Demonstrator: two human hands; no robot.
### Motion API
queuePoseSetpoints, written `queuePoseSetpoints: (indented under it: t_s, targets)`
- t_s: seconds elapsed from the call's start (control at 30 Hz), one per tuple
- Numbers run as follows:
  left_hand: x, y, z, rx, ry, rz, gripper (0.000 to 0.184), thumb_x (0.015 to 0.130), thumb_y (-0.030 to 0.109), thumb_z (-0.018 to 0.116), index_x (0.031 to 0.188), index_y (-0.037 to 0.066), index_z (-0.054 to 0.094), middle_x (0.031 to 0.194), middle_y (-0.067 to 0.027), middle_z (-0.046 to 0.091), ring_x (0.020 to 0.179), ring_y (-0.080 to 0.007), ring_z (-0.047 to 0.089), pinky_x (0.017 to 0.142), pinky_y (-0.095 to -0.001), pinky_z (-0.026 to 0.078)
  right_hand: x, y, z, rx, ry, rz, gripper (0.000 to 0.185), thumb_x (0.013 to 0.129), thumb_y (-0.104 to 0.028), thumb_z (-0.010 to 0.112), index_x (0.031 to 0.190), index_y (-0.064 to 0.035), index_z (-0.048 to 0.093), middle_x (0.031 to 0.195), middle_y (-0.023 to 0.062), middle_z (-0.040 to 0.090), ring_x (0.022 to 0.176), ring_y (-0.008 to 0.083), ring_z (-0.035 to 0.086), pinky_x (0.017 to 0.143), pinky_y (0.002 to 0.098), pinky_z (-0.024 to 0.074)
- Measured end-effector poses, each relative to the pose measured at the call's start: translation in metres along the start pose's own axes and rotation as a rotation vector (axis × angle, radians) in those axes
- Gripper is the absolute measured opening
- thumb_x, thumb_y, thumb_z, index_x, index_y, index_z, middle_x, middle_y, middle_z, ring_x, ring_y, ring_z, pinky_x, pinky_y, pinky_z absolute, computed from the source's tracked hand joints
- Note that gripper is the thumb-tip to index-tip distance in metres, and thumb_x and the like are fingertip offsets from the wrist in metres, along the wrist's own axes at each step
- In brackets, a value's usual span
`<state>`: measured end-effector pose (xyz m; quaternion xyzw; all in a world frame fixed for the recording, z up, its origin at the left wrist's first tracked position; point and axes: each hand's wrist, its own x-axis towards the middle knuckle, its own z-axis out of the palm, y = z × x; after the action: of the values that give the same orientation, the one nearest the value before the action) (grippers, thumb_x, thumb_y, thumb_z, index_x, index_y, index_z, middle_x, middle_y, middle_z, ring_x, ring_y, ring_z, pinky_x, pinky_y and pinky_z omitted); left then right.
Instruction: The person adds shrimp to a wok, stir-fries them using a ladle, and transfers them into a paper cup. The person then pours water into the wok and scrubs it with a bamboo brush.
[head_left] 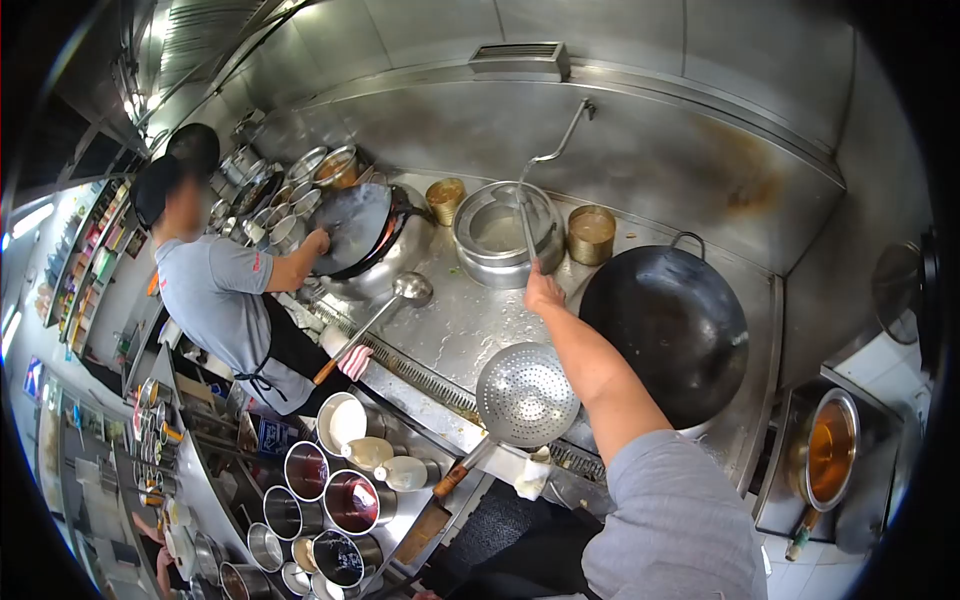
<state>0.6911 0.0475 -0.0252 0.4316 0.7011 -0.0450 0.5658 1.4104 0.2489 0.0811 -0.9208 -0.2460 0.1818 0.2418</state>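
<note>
My right hand (543, 290) reaches forward, fingers wrapped round the near end of a slim metal rod. The rod lines up with the wall-mounted swing tap (560, 145) and looks like its spout. It passes over the rim of a round metal pot (465, 240). A large dark wok (665, 335) sits to the right of my forearm. A perforated strainer (527, 395) with a wooden handle rests at the stove's front edge. Only a sliver of what seems to be my left hand (427, 595) shows at the bottom edge; its fingers are hidden.
A co-worker (215, 285) at left holds a second wok (350, 235). Between us lies a ladle (412, 289). Two tins (591, 240) flank the pot. Several sauce containers (352, 500) and squeeze bottles (400, 473) stand at lower left; a bowl of amber liquid (830, 455) is at right.
</note>
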Motion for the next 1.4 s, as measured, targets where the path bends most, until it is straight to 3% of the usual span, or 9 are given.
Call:
queuePoseSetpoints:
  t_s: [0.23,0.3,0.43,0.77,0.83,0.97,1.2,1.3,1.4]
  targets:
    - [-0.025,-0.009,0.003,-0.055,0.034,-0.080,0.024,0.091,0.021,0.059,0.112,0.011,0.058,0.084,-0.0049,0.064,0.062,-0.0159,0.060,0.049,-0.0314,0.048,0.057,-0.010,0.042,0.008,0.026,-0.059,0.082,0.084,-0.004,0.049,0.154,-0.0176,0.008,0.101,0.0238,0.066,0.094,0.0360,0.066,0.079,0.0461,0.0533]
    - [-0.026,-0.011,0.003,-0.062,0.037,-0.083,0.023,0.091,0.021,0.058,0.112,0.011,0.059,0.084,-0.0049,0.064,0.061,-0.0158,0.059,0.049,-0.0308,0.047,0.054,-0.021,0.025,1.152,-0.235,0.178,0.057,0.082,-0.003,0.050,0.138,-0.0045,0.040,0.073,0.0161,0.060,0.061,0.0275,0.062,0.053,0.0409,0.0515]
    - [-0.022,-0.005,0.004,-0.077,0.038,-0.066,0.022,0.092,0.021,0.057,0.112,0.011,0.059,0.083,-0.0050,0.063,0.060,-0.0155,0.058,0.047,-0.0297,0.046,0.047,-0.027,-0.004,1.777,-0.521,0.257,0.012,0.081,-0.001,0.052,0.072,-0.0062,0.045,0.062,0.0077,0.049,0.050,0.0166,0.051,0.042,0.0295,0.0425]
    - [0.029,0.024,-0.007,-0.119,-0.002,0.110,0.020,0.094,0.021,0.055,0.111,0.012,0.059,0.082,-0.0052,0.061,0.056,-0.0146,0.055,0.044,-0.0267,0.044,-0.023,0.049,-0.147,2.749,-0.877,-0.010,0.011,0.077,0.006,0.054,0.081,0.0010,0.045,0.071,0.0059,0.046,0.057,0.0131,0.051,0.049,0.0235,0.0438]
    - [0.045,0.030,-0.011,-0.151,-0.027,0.108,0.020,0.094,0.021,0.054,0.111,0.012,0.059,0.082,-0.0052,0.061,0.056,-0.0145,0.054,0.043,-0.0261,0.043,-0.045,0.105,-0.149,2.642,-0.541,-0.164,0.027,0.081,0.005,0.053,0.107,0.0033,0.048,0.073,0.0062,0.047,0.054,0.0133,0.049,0.045,0.0263,0.0425]
    - [0.045,0.050,-0.001,-0.041,-0.124,0.176,0.023,0.093,0.017,0.056,0.116,0.012,0.058,0.088,-0.0051,0.062,0.063,-0.0144,0.056,0.049,-0.0288,0.047,-0.133,0.134,-0.148,1.062,0.531,0.254,0.085,0.083,0.004,0.050,0.151,-0.0183,0.006,0.074,0.0111,0.052,0.044,0.0178,0.048,0.036,0.0346,0.0384]
    - [0.107,-0.013,0.010,0.394,-0.378,0.119,0.029,0.091,0.014,0.056,0.120,0.012,0.057,0.095,-0.0070,0.065,0.072,-0.0187,0.062,0.054,-0.0377,0.051,-0.303,0.335,-0.187,0.767,0.562,0.533,0.082,0.083,0.003,0.051,0.152,-0.0162,0.012,0.080,0.0178,0.060,0.048,0.0244,0.055,0.039,0.0380,0.0433]
    - [0.117,-0.019,0.001,0.508,-0.421,0.161,0.031,0.090,0.012,0.055,0.121,0.011,0.056,0.094,-0.0075,0.066,0.071,-0.0189,0.063,0.053,-0.0371,0.051,-0.393,0.392,-0.138,0.439,0.560,0.440,0.079,0.076,0.000,0.058,0.148,-0.0093,0.028,0.113,0.0229,0.061,0.093,0.0341,0.063,0.078,0.0393,0.0510]
    - [0.132,-0.009,-0.009,0.566,-0.414,0.261,0.033,0.088,0.010,0.055,0.122,0.010,0.055,0.092,-0.0080,0.067,0.070,-0.0191,0.065,0.052,-0.0366,0.052,-0.457,0.480,-0.043,0.094,0.753,0.090,0.085,0.073,0.009,0.058,0.150,-0.0121,0.028,0.111,0.0162,0.060,0.072,0.0224,0.062,0.057,0.0332,0.0506]
